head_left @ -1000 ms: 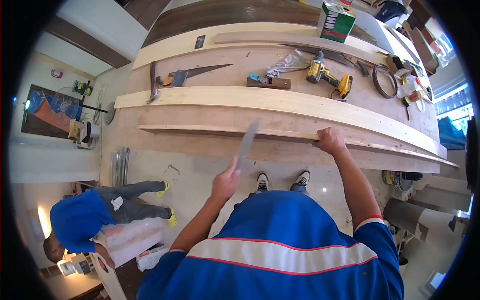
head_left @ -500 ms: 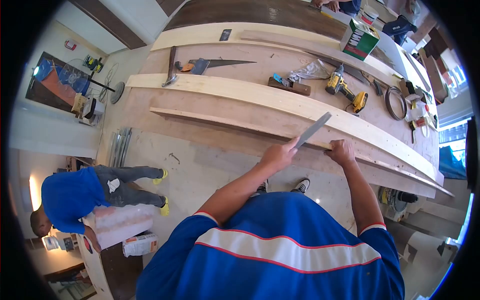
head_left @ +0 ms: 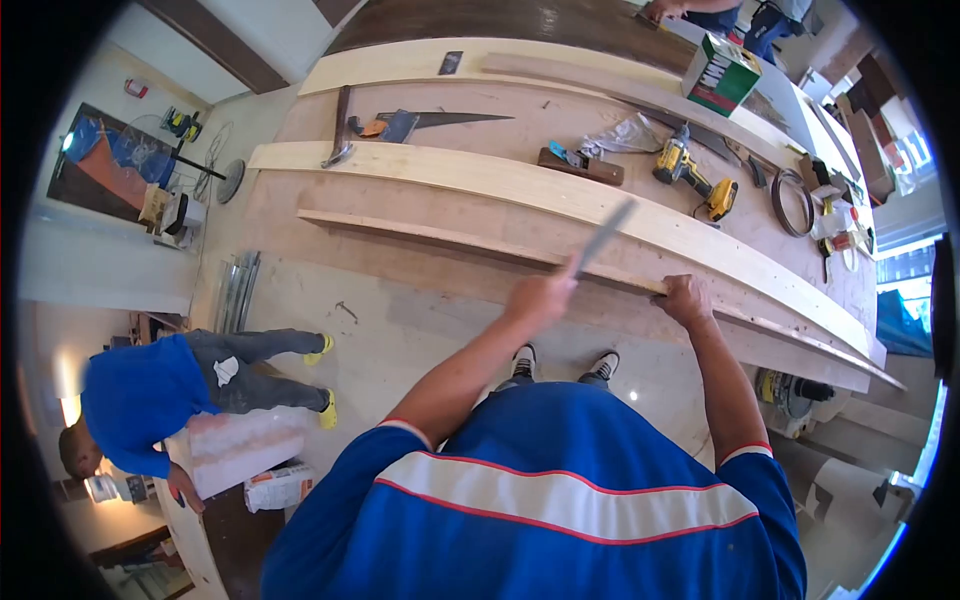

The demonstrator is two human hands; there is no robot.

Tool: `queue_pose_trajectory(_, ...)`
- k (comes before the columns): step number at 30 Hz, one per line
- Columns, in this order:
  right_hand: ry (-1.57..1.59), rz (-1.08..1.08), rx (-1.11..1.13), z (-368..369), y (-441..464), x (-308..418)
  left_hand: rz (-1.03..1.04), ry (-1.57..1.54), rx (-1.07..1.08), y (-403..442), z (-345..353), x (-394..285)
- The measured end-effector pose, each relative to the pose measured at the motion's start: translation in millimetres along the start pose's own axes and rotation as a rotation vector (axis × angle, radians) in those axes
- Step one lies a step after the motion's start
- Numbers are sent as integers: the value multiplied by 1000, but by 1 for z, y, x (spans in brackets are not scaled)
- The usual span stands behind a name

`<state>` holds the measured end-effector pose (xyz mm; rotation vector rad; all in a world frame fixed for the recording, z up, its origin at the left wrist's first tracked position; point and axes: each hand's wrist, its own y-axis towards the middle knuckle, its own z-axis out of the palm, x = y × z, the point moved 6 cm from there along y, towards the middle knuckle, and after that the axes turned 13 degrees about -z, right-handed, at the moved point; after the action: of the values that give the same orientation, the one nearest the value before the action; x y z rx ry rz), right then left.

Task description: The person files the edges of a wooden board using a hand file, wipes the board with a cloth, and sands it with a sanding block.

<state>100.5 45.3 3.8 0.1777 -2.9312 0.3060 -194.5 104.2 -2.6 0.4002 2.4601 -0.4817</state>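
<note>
Narrow board (head_left: pixel 450 240) gripped at its edge, grey blade (head_left: pixel 605 238) angled over it

Head camera, watched from my remote post. The left hand (head_left: pixel 540 303) was closed round the near end of the grey blade, a flat tool smeared by blur. Its free end pointed away from the wearer and to the right; I could not tell whether it touched wood. The right hand (head_left: pixel 688 300) gripped the narrow board's edge, right of the blade. The board ran lengthwise along the near side of the bench (head_left: pixel 450 210).

Just beyond, I noted a pale plank (head_left: pixel 420 168), roughly alongside. A hammer (head_left: pixel 343 115) lay with its head on that plank, a saw (head_left: pixel 460 119) to its right. Farther right: hand plane (head_left: pixel 590 168), crumpled plastic (head_left: pixel 625 135), yellow drill (head_left: pixel 692 178). A green-and-white can (head_left: pixel 720 75) stood toward the far side.

Off left, I saw a co-worker (head_left: pixel 140 405) in blue, bent over. Another person's hand (head_left: pixel 662 11) was at the far side.
</note>
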Motion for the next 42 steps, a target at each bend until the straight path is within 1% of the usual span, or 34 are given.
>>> queue_pose_trajectory(1, -17, -9, 15, 0, 1, 1, 69, 24, -2, 7, 6, -17)
queue_pose_trajectory(4, -25, 2, 30, -5, 2, 3, 21, 8, 37, 0, -13, -22)
queue_pose_trajectory(5, -37, -4, 41, -5, 3, 3, -48, -57, 49, -9, -24, 1)
queue_pose_trajectory(7, -25, 11, 52, -8, 3, 4, -251, -177, 35, -45, -71, 51)
queue_pose_trajectory(8, -17, 23, 60, -8, 3, 3, -250, -151, -109, -58, -82, 96)
queue_pose_trajectory(10, -33, -6, 30, -5, 6, 1, -474, -56, -155, -91, -125, 162)
queue_pose_trajectory(12, -30, -26, 10, 1, 2, 0, -360, -66, -298, -96, -131, 199)
queue_pose_trajectory(13, -22, -32, -6, 1, 2, 0, -299, -72, -372, -96, -138, 198)
queue_pose_trajectory(14, -17, -39, -21, 1, 2, 0, -306, -48, -287, -84, -124, 194)
queue_pose_trajectory(15, -4, -15, -15, 1, 2, -1, -312, -27, -203, -64, -112, 166)
queue_pose_trajectory(17, 13, 27, -1, -3, 3, 3, -212, -52, -143, -28, -88, 103)
queue_pose_trajectory(18, -8, 32, 15, -6, 6, 4, -107, -27, -168, -9, -71, 80)
queue_pose_trajectory(20, -46, 46, 48, -5, 5, 4, -95, 64, -28, 15, -57, 40)
queue_pose_trajectory(23, -80, 16, 59, -8, 6, 4, -106, -22, -23, 7, -64, 53)
queue_pose_trajectory(25, -71, 3, 34, -1, 8, -3, -311, -175, -36, -25, -91, 106)
queue_pose_trajectory(26, -64, 0, 28, 5, 7, -6, -359, -236, -108, -42, -107, 141)
queue_pose_trajectory(27, -43, 15, 32, 6, 6, -7, -412, -205, -156, -59, -121, 181)
queue_pose_trajectory(28, -26, 25, 39, 0, 7, -4, -524, -207, -187, -77, -141, 211)
queue_pose_trajectory(29, -9, 33, 45, -1, 8, -2, -412, -139, -345, -85, -158, 243)
queue_pose_trajectory(30, -17, 0, -34, 0, 5, -2, -300, -69, -501, -93, -178, 241)
queue_pose_trajectory(32, -33, -71, -202, -2, 0, 1, -440, -38, -309, -75, -160, 241)
queue_pose_trajectory(33, -12, -39, -149, 0, 3, 1, -508, -26, -210, -63, -154, 219)
queue_pose_trajectory(35, 21, 25, -48, -7, 8, 4, -400, -18, -117, -33, -129, 161)
queue_pose_trajectory(36, 8, 9, -60, -8, 10, 5, -275, 27, -103, -17, -111, 142)
queue_pose_trajectory(38, -15, -28, -82, -8, 7, 8, -216, 123, -9, 3, -98, 90)
queue_pose_trajectory(40, -15, -28, -61, -7, 7, 6, -212, 130, -33, 13, -88, 66)
queue_pose_trajectory(42, -30, -21, -31, -4, 10, 3, -218, 132, -36, 13, -87, 59)
